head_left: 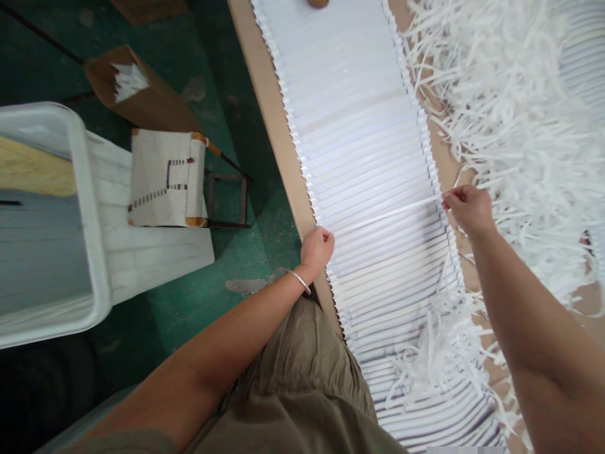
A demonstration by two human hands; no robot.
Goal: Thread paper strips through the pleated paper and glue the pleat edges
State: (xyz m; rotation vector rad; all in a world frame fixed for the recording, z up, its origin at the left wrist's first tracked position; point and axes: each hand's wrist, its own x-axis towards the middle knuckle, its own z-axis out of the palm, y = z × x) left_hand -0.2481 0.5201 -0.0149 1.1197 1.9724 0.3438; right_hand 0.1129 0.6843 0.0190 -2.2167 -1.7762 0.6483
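Note:
A narrow white strip [387,218] is stretched across a long row of overlapping white sheets [363,151] on the table. My left hand [317,247] pinches the strip's near-left end at the row's left edge. At the right edge my right hand [467,205] grips the other end between thumb and fingertips. Both hands are closed. Loose white strips [439,334] lie tangled on the lower part of the row, left of my right forearm.
A large heap of white strips [515,94] covers the table's right side. Left of the table edge [283,151] stand a stool with a woven cover [163,180], a white plastic tub [97,252] and a cardboard box [155,107] on the green floor [246,252].

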